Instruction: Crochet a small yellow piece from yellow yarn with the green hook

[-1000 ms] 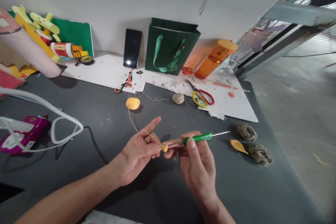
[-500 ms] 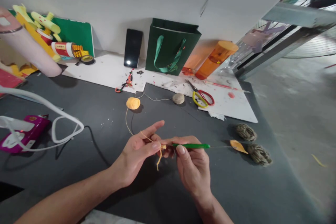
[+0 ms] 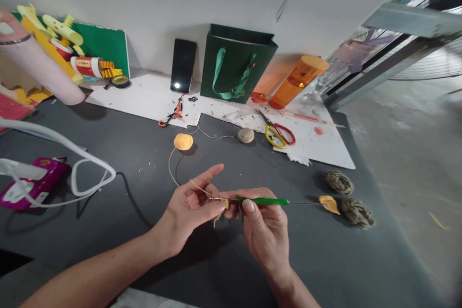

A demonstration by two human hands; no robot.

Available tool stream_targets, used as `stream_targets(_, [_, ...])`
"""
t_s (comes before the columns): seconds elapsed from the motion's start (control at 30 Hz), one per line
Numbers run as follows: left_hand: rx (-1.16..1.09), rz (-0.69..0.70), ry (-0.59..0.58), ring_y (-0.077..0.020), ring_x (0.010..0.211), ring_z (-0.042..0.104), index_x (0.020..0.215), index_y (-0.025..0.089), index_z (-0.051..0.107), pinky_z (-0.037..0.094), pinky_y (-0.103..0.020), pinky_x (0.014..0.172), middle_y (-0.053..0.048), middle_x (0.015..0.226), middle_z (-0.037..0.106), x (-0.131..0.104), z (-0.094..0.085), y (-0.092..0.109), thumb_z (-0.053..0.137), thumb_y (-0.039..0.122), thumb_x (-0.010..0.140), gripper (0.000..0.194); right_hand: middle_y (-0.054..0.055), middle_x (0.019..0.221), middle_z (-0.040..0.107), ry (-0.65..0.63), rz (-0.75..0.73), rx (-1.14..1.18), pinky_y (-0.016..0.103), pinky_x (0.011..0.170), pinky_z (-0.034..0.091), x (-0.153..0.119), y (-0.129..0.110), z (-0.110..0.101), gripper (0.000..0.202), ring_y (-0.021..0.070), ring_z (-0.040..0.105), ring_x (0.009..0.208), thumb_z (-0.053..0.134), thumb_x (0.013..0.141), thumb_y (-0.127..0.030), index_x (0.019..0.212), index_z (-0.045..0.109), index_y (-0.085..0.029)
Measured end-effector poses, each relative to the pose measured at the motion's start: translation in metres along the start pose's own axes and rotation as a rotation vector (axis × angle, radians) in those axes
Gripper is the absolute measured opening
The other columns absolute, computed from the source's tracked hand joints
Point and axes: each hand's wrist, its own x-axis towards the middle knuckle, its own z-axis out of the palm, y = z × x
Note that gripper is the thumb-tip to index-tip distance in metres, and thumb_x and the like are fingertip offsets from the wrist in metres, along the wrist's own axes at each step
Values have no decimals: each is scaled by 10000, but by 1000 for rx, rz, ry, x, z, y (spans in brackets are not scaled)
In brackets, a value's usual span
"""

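Note:
My right hand (image 3: 267, 231) grips a crochet hook (image 3: 265, 200) by its green handle, the thin metal shaft pointing left. Between thumb and fingers, my left hand (image 3: 191, 209) pinches a small piece of yellow crochet (image 3: 226, 204), with its index finger stretched out. A yellow strand runs over that finger and across the hook's tip. From the left hand the strand leads back to a yellow ball of yarn (image 3: 183, 142) on the table. An orange petal-shaped piece (image 3: 328, 204) lies to the right, by the far end of the hook.
Two grey-green yarn skeins (image 3: 339, 182) lie at the right. Behind the hands are a beige yarn ball (image 3: 246, 135), scissors (image 3: 279, 134), a green paper bag (image 3: 238, 65), a phone (image 3: 183, 66) and an orange bottle (image 3: 299, 82). At left, a white cable (image 3: 90, 154) loops near a purple power strip (image 3: 39, 183).
The hook's tip now shows left of the yellow crochet, under the strand. My left thumb has shifted slightly right, and the short hanging yarn tail has swung and shows less.

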Motion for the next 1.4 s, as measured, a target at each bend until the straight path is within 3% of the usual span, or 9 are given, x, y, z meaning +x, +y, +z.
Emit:
stream_targets(0.23, [-21, -39, 28, -108, 681, 525, 1332, 263, 666, 423, -272, 666, 42, 706, 610, -1, -2, -3, 888, 194, 690, 682, 61, 1066, 810, -69, -383, -373, 359, 722, 619, 2, -9, 3, 357, 226, 778, 880, 653, 894, -39, 1137, 744, -283])
stream_targets(0.47, [-204, -167, 2, -81, 645, 528, 1296, 262, 686, 411, -254, 682, 68, 661, 592, 1, 2, 1, 898, 146, 661, 679, 18, 919, 806, 49, -92, -29, 310, 723, 625, -3, 0, 9, 191, 180, 745, 830, 698, 918, -160, 1012, 777, -306])
stream_targets(0.63, [-244, -185, -13, -75, 626, 537, 1250, 261, 713, 410, -244, 656, 86, 625, 542, 1, 2, 3, 896, 124, 655, 638, 33, 876, 795, 99, 16, -11, 297, 640, 619, -7, 3, 5, 114, 173, 745, 724, 658, 955, -232, 1008, 755, -260])
stream_targets(0.9, [-230, -160, -15, -86, 672, 578, 1244, 301, 722, 453, -245, 688, 79, 644, 570, 1, 2, 0, 902, 118, 644, 653, 49, 851, 768, 180, 4, -191, 312, 602, 594, -11, -1, -1, 129, 182, 737, 680, 545, 1010, -282, 1035, 659, -227])
stream_targets(1.23, [-215, -173, -33, -127, 743, 618, 1223, 276, 740, 475, -328, 830, 68, 681, 575, 3, 0, -1, 898, 142, 638, 620, 39, 776, 749, 156, 47, -163, 304, 545, 552, -7, -4, -1, 164, 179, 700, 594, 466, 1040, -330, 1015, 603, -243])
stream_targets(1.4, [-212, -167, -50, -109, 717, 598, 1204, 281, 751, 470, -300, 790, 68, 681, 567, 3, 0, -1, 904, 155, 635, 602, 26, 758, 722, 157, 31, -178, 301, 563, 549, -8, -3, -3, 161, 165, 674, 586, 466, 1041, -322, 1020, 603, -240])
